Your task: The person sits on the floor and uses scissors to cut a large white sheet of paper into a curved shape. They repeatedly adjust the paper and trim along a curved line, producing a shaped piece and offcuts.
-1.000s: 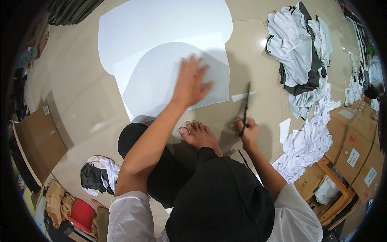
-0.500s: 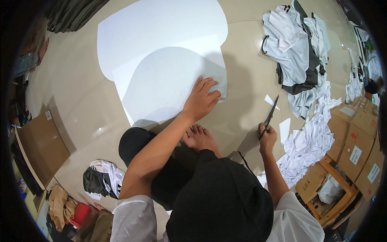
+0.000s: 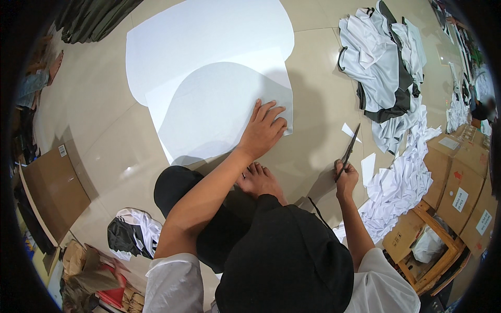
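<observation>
My left hand (image 3: pixel 264 128) lies with its fingers spread on a pale grey, curved-edged piece (image 3: pixel 209 112) that looks like thin fabric. Beneath it is a white sheet (image 3: pixel 164 107) with straight edges. A larger white sheet (image 3: pixel 209 26) with rounded corners extends behind, partly covered. Off to the right, my right hand (image 3: pixel 347 177) is closed around the handles of dark scissors (image 3: pixel 349 150). Their blades point away from me, close to a small white triangular scrap (image 3: pixel 349 131), and rest apart from the sheets. My bare foot (image 3: pixel 261 182) is just below my left hand.
Grey, white and black garments (image 3: pixel 381 68) lie heaped at far right, above a pile of white cloth (image 3: pixel 396 193). Cardboard boxes (image 3: pixel 459 182) and a wooden frame (image 3: pixel 438 261) stand at right. At left are an open carton (image 3: pixel 57 190) and a black-and-white cloth bundle (image 3: pixel 133 232).
My left hand has shifted very slightly, still on the grey piece. The brown and red items at lower left have changed position. My right hand with the scissors is practically still.
</observation>
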Demonstrator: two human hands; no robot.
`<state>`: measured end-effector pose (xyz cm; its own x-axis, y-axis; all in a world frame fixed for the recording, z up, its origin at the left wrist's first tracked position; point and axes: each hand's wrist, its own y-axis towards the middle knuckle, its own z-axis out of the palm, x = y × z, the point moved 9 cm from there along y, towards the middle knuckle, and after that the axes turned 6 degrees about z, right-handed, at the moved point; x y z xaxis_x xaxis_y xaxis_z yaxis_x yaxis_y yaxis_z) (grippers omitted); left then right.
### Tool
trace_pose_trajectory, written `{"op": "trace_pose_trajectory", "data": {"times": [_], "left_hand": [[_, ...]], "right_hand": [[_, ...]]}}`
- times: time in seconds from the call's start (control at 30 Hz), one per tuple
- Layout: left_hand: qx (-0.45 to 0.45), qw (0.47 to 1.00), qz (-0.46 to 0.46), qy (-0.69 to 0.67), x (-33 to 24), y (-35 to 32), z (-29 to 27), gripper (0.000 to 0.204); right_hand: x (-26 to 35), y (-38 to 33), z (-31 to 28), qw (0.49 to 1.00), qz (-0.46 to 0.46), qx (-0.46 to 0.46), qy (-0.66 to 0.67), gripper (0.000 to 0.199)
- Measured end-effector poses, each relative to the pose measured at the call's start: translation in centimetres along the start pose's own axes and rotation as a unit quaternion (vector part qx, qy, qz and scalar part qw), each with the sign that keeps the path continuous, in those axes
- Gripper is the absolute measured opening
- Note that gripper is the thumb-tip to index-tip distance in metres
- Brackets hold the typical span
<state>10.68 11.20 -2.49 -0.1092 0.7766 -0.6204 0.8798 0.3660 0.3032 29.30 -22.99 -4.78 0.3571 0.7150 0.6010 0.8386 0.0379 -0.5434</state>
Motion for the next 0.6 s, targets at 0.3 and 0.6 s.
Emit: {"op": "trace_pose_trajectory", "data": {"times": [0.3,0.6], "left_hand": [[0.010,1.000,-0.015,-0.015,0.0,0.4,-0.1,0.011],[-0.012,0.993,-0.046,-0.107,1.2,0.2,-1.0,0.012]], "right_hand": [[-0.1,0.0,-0.2,1.000,-0.015,-0.011,-0.021,0.038],[0.4,-0.2,-0.1,0.999,-0.027,-0.013,-0.022,0.041]]}}
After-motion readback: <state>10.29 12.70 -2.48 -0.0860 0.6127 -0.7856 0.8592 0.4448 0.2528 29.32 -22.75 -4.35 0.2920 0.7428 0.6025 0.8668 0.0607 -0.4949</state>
